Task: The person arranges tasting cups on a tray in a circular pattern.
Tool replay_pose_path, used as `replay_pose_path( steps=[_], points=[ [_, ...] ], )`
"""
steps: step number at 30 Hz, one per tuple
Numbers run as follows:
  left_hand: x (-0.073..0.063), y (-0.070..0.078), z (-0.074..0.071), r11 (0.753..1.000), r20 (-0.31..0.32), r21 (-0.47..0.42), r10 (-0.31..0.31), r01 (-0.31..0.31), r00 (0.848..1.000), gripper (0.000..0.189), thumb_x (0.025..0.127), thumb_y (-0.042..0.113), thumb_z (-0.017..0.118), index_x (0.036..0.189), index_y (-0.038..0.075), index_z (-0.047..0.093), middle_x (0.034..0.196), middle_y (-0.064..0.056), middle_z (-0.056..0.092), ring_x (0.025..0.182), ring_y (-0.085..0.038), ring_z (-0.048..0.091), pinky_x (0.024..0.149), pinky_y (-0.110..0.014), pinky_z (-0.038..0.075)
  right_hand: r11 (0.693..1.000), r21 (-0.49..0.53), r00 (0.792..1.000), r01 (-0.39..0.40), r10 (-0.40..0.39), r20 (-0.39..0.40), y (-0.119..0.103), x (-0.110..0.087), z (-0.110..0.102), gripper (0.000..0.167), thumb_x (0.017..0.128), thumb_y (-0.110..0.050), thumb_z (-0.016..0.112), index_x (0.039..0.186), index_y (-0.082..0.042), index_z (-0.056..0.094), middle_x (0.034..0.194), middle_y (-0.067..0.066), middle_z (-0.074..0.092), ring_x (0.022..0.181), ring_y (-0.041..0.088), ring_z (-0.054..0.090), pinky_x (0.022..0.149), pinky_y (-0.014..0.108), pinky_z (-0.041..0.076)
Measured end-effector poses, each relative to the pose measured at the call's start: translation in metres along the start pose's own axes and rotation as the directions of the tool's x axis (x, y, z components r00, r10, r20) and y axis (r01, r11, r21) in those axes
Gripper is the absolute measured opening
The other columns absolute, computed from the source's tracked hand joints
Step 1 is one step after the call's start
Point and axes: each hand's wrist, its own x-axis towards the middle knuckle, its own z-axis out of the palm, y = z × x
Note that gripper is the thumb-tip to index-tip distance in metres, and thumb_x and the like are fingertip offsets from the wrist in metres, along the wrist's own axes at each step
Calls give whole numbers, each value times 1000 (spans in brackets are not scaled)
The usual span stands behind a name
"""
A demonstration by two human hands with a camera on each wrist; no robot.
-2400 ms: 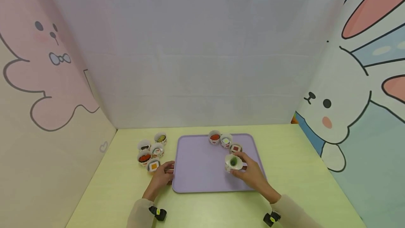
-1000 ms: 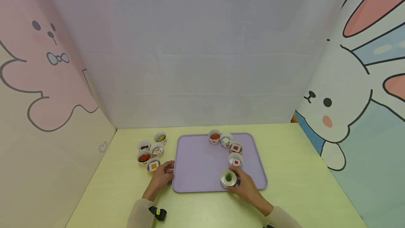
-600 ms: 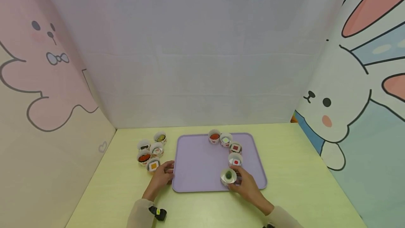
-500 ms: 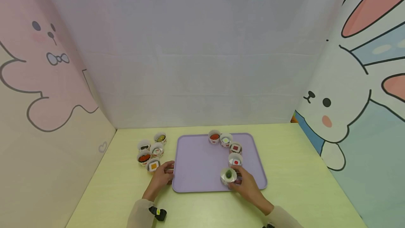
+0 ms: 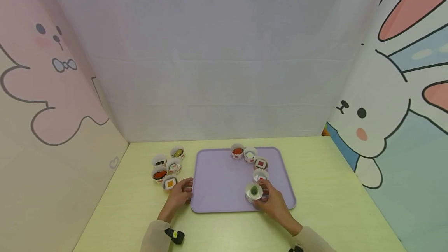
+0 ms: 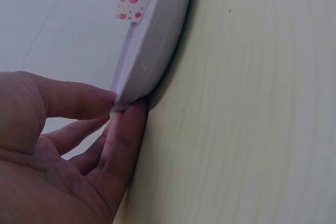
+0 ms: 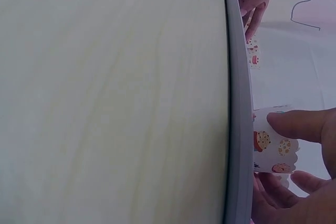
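Observation:
In the head view a purple tray (image 5: 224, 182) lies on the table. My left hand (image 6: 68, 140) pinches its left rim, thumb above and fingers below, in the left wrist view. With thumb and fingers my right hand (image 5: 274, 203) grips a printed paper baking cup (image 7: 273, 142) over the tray's near right part. A green piece (image 5: 254, 190) shows inside it. Right behind, partly covered by my fingers, stands a cup with a red-marked piece (image 5: 259, 175). Farther back on the tray are the cup with a red-centred square (image 5: 260, 163), the white-and-green one (image 5: 250, 154) and the orange-red one (image 5: 237, 151).
Left of the tray several more paper cups cluster on the table, among them a cup with orange-red filling (image 5: 160, 174) and a cup with an orange-centred square (image 5: 170, 182), close to my left hand. A white backdrop (image 5: 224, 69) rises behind the table.
My right hand has brought the green-filled cup toward the tray's near edge, then slightly back and right. The red-marked cup behind came into sight. My left hand stays at the rim.

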Motion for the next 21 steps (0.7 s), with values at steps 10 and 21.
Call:
replay_pose_path(
  steps=[10, 21],
  points=[
    [2, -2, 1, 1000, -4, 2, 1, -1, 1000, 55, 83, -8, 60, 138, -1, 52, 125, -21, 57, 104, -26, 59, 64, -36, 56, 1000, 17, 1000, 26, -26, -14, 1, -1, -2, 48, 68, 4, 80, 109, -7, 57, 103, 16, 69, 91, 21, 67, 72, 24, 57],
    [2, -2, 1, 1000, -7, 6, -4, 4, 1000, 55, 83, -8, 60, 138, -1, 52, 125, -20, 58, 104, -27, 60, 64, -36, 56, 994, 109, 1000, 8, -8, 5, 1, -1, 0, 45, 71, 9, 79, 107, -2, 56, 108, 20, 68, 101, 33, 67, 77, 28, 58]
  ],
)
